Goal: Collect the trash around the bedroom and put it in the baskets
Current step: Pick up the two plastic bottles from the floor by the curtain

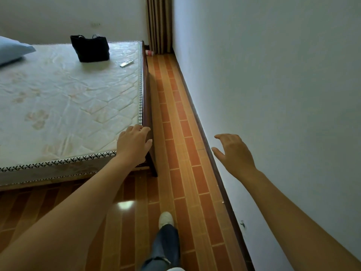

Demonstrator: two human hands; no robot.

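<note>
Two hands empty; red-white cup on side, floor, far corner.

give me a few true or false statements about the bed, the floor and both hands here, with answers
1. A black bag stands on the mattress. True.
2. The right hand grips a cup. False: it is open and holds nothing.
3. A red and white cup lies on the floor at the far end of the aisle, near the curtain. True.
4. The remote lies on the floor. False: it lies on the mattress, near the bag.
5. The left hand holds a piece of trash. False: it is empty, over the mattress corner.
</note>
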